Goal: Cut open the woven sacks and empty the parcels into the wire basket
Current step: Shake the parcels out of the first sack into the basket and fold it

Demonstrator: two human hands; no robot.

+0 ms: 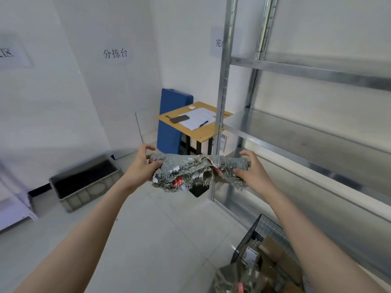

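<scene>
Grip on both ends: clutching the rolled-up woven sack (pixel 186 168) with the left hand (pixel 140 166) at its left end and the right hand (pixel 252 171) at its right. Holding it out in mid-air, dangling a frayed edge. Hovering it up and left of the wire basket (pixel 270 227), with cardboard parcels (pixel 273 248) inside and a second crumpled sack (pixel 232 278) at its near corner. Standing by metal shelving (pixel 222 81), facing a wooden desk (pixel 203 134).

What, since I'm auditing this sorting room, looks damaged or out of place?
The woven sack, bunched between the left hand and right hand, has a ragged, frayed edge with loose threads hanging. Nothing else stands out.
</scene>
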